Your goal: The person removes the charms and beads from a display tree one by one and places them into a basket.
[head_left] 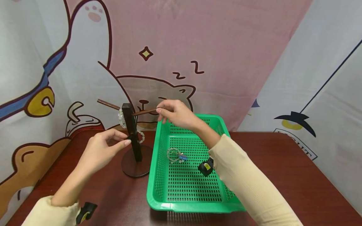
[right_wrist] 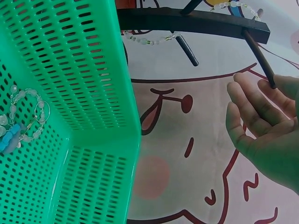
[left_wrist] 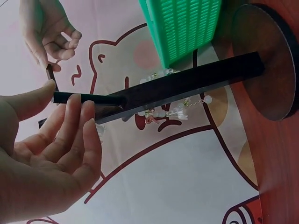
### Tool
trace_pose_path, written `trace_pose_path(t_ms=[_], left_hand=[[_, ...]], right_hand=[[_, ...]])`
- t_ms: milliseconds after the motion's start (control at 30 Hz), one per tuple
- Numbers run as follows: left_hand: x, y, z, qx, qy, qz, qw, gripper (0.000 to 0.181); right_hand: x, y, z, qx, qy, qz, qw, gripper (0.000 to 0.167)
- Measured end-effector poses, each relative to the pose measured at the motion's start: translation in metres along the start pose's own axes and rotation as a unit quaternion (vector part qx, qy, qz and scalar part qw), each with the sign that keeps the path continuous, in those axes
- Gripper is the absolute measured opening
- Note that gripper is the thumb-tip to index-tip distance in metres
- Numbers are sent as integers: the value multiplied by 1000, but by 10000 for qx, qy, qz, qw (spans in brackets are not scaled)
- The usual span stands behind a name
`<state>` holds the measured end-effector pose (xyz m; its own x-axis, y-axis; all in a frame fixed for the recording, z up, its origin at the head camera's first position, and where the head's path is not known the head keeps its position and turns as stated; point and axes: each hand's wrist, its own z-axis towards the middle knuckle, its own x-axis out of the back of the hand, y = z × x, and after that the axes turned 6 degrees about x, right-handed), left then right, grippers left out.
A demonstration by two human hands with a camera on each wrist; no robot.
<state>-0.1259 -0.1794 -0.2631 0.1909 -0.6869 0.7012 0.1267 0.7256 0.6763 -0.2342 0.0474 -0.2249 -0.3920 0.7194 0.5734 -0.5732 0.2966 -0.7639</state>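
Apparently midway: bracelets (head_left: 121, 117) hang on the stand (head_left: 130, 125); a blue-charmed bracelet (head_left: 181, 156) lies unhung in the basket (head_left: 151, 188). Left hand (head_left: 103, 150): grip pinched on lower peg (left_wrist: 106, 99); right hand (head_left: 178, 115): on upper peg (head_left: 145, 111) (no beads held).

The person wears 2 long cream sleeves: the left sleeve (head_left: 42, 215) is crumpled at its cuff, and the right sleeve (head_left: 251, 185) shows fine ribbing along the forearm. Beside the 2 cuffs sit a left wrist camera (head_left: 86, 212) and a right wrist camera (head_left: 205, 167), both black with 1 yellow patch. The left hand (head_left: 101, 150) and right hand (head_left: 178, 114) are bare.
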Motion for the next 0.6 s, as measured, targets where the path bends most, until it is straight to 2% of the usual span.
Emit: trace_pose_path(t_ms=[300, 600], left_hand=[[-2, 2, 0, -209, 243, 67, 9995, 16], [-1, 3, -2, -233, 246, 111, 9994, 15]], right_hand=[[1, 1, -2, 45, -21, 17, 10000, 21], [5, 9, -11, -239, -289, 41, 9993, 19]])
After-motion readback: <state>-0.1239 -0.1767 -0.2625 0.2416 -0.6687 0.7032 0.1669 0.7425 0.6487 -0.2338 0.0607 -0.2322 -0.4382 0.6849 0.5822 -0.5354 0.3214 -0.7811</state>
